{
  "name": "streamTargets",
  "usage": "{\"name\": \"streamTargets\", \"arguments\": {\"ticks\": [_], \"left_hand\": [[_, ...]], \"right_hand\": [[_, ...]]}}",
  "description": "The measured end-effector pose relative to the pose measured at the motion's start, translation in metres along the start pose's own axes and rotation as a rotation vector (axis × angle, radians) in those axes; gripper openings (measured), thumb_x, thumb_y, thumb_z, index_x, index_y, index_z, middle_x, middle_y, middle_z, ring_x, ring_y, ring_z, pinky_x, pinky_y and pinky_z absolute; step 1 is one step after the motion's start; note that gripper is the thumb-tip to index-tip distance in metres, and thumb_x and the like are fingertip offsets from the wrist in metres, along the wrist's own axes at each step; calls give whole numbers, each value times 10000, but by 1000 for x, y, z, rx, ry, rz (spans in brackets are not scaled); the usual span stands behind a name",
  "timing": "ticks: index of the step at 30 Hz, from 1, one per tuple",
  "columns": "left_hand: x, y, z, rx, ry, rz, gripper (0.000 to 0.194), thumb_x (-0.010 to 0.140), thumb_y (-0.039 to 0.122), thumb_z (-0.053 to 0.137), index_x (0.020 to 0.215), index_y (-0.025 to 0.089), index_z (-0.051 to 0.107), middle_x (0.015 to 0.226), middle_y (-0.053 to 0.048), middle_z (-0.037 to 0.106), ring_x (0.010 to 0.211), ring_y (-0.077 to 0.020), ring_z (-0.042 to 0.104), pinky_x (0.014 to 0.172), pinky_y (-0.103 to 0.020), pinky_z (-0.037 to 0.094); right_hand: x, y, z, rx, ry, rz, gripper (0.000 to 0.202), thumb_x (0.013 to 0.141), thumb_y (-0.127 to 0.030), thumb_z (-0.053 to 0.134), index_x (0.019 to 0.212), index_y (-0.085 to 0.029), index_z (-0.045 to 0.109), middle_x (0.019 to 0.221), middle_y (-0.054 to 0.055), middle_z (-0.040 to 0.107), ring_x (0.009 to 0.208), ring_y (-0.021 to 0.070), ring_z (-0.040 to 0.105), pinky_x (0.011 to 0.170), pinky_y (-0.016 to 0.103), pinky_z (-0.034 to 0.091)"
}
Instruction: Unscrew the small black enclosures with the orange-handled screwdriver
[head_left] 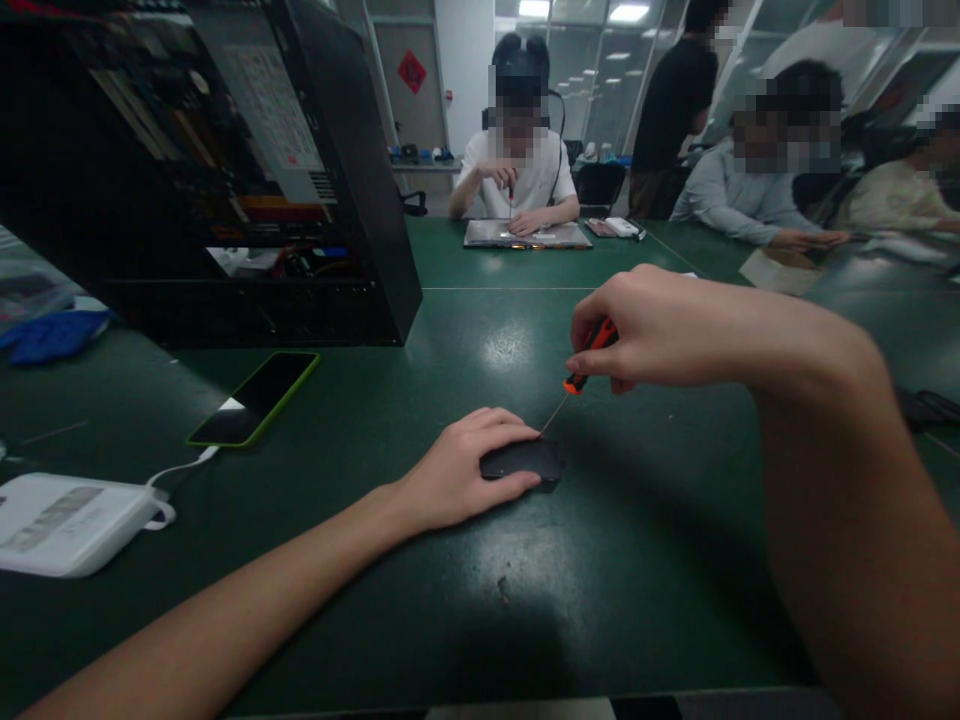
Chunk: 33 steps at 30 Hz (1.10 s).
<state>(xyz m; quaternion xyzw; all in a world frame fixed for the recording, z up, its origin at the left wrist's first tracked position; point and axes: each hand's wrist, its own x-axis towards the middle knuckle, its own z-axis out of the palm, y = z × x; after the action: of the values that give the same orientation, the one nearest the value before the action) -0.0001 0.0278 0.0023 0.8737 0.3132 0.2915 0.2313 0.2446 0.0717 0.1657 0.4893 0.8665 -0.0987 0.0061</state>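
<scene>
A small flat black object (521,461) lies on the green table near the middle of the view. My left hand (480,462) grips it from the left, thumb along the near edge and fingers along the far edge. Above and to the right, my right hand (626,335) is closed around the orange and black handle of a screwdriver (577,382). The thin shaft slants down to the left, and its tip meets the far edge of the black object beside my left fingertips. Whether the tip sits in a screw is too small to tell.
An open black computer case (360,200) stands at the back left. Before it lie a phone (259,400) in a green case and a white power bank (71,522), joined by a cable. Across the green table (480,320), a person works on a flat panel (487,235).
</scene>
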Motion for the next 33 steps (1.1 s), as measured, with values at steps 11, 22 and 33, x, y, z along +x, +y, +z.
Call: {"name": "streamTargets", "arguments": {"ticks": [11,22,33], "left_hand": [[0,-2,1,4,1,16,406,954,392,748,1303,197,681,1248,-80,697,1143,-244,656,1013,-404,516],[1,0,1,-4,18,11,373,927,360,766,1259,203,693,1272,-90,705,1188,-278,656,1045,-440,523],[2,0,1,0,23,-30,371,903,384,793,1205,198,685,1213,-74,732,1130,-273,673,1006,-434,520]], "right_hand": [[-8,-25,3,-126,127,-141,307,940,-471,646,859,-208,783,730,40,717,603,150,598,568,287,353],[-18,-50,11,-72,142,-371,126,939,-259,615,960,-199,725,881,51,693,716,157,556,637,287,346],[-19,-46,11,-91,155,-362,118,934,-247,617,962,-204,723,942,59,694,797,174,573,661,296,348]]}}
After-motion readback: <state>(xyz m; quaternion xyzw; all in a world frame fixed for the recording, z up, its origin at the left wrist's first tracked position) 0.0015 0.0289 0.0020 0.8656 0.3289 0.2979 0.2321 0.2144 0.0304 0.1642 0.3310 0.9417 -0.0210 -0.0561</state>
